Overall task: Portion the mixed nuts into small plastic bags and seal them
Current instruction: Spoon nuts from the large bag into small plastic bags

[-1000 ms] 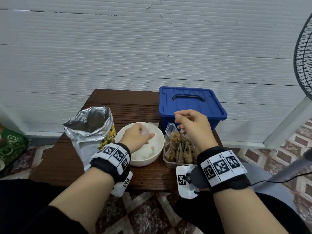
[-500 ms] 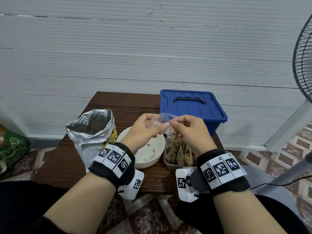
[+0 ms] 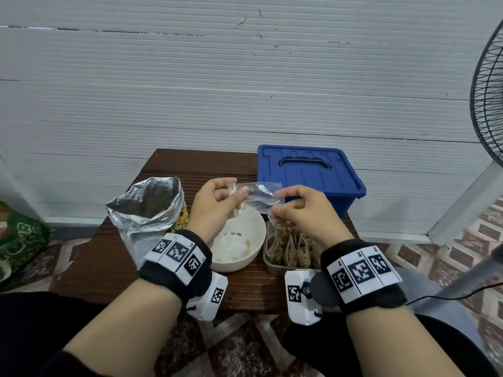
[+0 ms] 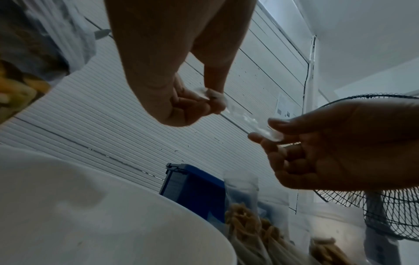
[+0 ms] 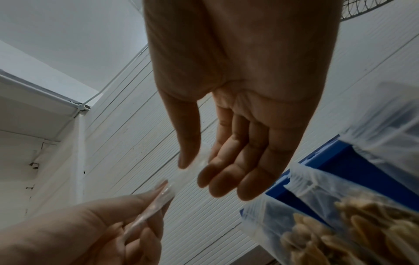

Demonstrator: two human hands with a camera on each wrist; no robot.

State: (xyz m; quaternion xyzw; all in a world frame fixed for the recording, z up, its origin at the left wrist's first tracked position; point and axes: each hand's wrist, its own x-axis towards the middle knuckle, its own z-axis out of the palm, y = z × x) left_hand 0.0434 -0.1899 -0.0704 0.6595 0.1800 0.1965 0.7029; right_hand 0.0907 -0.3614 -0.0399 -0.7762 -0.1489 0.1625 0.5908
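Clear small plastic bag (image 3: 258, 197) held above the white bowl (image 3: 254, 257), left hand (image 3: 215, 205) and right hand (image 3: 302, 213) each pinching an end between thumb and fingertips, probably to open its mouth for nuts.

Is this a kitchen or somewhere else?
Probably not a kitchen: more likely a home corner or porch. A low wooden table stands on patterned floor tiles against a ribbed white wall, beside a standing fan.

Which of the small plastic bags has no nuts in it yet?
The clear bag held up between the left hand and the right hand, above the white bowl. The bags in the tray all hold nuts.
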